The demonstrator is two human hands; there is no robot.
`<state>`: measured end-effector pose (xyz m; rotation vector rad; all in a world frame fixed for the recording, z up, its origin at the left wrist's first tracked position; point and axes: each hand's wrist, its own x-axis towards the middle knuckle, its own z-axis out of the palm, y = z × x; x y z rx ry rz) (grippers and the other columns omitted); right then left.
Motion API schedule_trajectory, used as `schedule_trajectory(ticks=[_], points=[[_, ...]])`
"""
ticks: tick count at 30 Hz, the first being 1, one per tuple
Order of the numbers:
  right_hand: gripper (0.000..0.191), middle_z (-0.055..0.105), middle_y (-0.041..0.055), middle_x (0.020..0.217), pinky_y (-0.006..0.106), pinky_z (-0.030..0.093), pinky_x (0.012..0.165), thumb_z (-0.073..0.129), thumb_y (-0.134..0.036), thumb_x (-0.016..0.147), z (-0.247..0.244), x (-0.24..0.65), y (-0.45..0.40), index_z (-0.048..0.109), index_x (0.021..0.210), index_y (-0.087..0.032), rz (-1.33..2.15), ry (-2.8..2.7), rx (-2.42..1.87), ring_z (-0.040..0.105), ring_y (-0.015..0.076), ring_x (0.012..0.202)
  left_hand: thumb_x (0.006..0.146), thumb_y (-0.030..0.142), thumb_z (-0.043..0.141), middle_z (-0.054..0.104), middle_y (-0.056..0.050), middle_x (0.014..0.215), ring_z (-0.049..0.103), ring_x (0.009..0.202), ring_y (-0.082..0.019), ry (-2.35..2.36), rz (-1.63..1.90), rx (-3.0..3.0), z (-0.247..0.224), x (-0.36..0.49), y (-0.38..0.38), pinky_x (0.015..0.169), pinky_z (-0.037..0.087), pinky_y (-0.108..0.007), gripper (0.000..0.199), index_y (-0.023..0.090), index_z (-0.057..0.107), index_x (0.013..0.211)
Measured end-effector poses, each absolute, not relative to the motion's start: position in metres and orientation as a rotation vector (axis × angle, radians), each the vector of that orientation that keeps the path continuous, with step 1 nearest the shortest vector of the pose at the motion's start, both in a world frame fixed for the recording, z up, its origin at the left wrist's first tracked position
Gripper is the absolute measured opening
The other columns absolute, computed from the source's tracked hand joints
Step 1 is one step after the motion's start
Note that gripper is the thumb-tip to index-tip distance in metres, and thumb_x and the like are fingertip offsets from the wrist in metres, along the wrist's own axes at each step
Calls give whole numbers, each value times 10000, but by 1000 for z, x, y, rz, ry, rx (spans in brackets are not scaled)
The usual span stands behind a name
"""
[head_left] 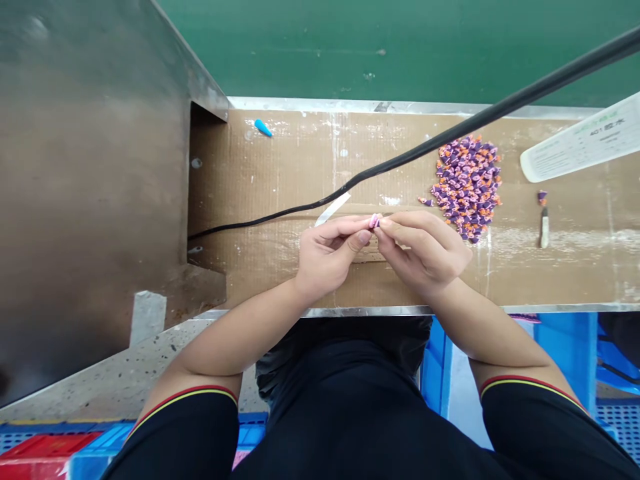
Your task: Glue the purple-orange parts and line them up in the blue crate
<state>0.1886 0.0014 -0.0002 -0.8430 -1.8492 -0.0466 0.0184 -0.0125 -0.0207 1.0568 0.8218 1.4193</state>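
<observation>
I have both hands meeting at one small pink-and-purple piece [374, 222], and I take the pile [467, 187] of purple, pink and orange pieces as my landmark. The left hand [327, 257] pinches the held piece between thumb and index finger; the right hand [425, 250] closes its fingertips on the other side of it. The held piece is left of the pile and a little nearer the body.

Moving outward, I see a loose piece [425, 201] just beside the pile's left edge. A white strip [333, 209] lies further left, just beyond the left hand's fingers. A black cable [350, 185] runs from the far left, passes over the pile's far left corner and rises to the right. Well left of the pile and further from the body lies a blue cap-like thing [263, 128], with a metal housing [100, 167] further left still.

To the pile's right, I make out a single purple-and-orange piece [542, 197] at the dark end of a short pale tool [545, 230]. A white bottle [583, 143] lies beyond them, all on the cardboard [400, 287].
</observation>
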Motion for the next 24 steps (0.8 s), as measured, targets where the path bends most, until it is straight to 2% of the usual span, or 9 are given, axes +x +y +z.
schedule_trajectory(ticks=[4, 8, 14, 18, 21, 24], points=[[152, 851, -8, 951, 318, 695, 719, 779, -188, 1037, -5, 188, 6, 777, 1128, -310, -79, -1823, -827, 809, 179, 784, 898, 544, 936, 861, -82, 1146, 842, 1096, -236, 841, 1381, 1008, -22, 19, -11, 1021, 708, -389, 261, 327, 907, 1039], [108, 869, 7, 970, 308, 698, 730, 792, -219, 1030, -3, 197, 11, 797, 1103, -297, -73, -1877, -856, 821, 180, 799, 898, 578, 925, 857, -107, 1178, 833, 1008, -203, 822, 1331, 994, -24, 19, -8, 847, 683, -304, 354, 284, 900, 1094], [115, 848, 26, 1013, 325, 682, 841, 690, -202, 1053, 18, 235, -5, 790, 1071, -255, 194, -2147, -935, 818, 175, 912, 946, 541, 890, 854, -99, 1001, 806, 862, -154, 889, 1465, 1114, -27, 11, -4, 711, 628, -237, 320, 240, 890, 1054], [173, 782, 60, 962, 304, 615, 722, 593, -119, 1059, 5, 258, -32, 731, 1002, -206, 277, -2475, -810, 734, 183, 845, 967, 599, 846, 832, -89, 919, 761, 775, -138, 913, 1496, 1214, -27, 14, -1, 676, 601, -246, 379, 225, 883, 1021], [235, 766, 93, 965, 310, 580, 707, 535, -98, 1092, -14, 265, -50, 708, 962, -191, 165, -2623, -769, 683, 196, 824, 1047, 479, 772, 833, -78, 934, 760, 799, -145, 881, 1521, 1478, -20, 14, -7, 761, 619, -283, 260, 242, 878, 1037], [248, 795, 105, 1074, 331, 627, 767, 512, -84, 1096, -24, 266, -63, 732, 1104, -200, 138, -2612, -811, 729, 210, 919, 1052, 279, 726, 841, -50, 950, 772, 849, -162, 852, 1618, 1855, -8, -3, -33, 810, 624, -306, 164, 292, 882, 1100]])
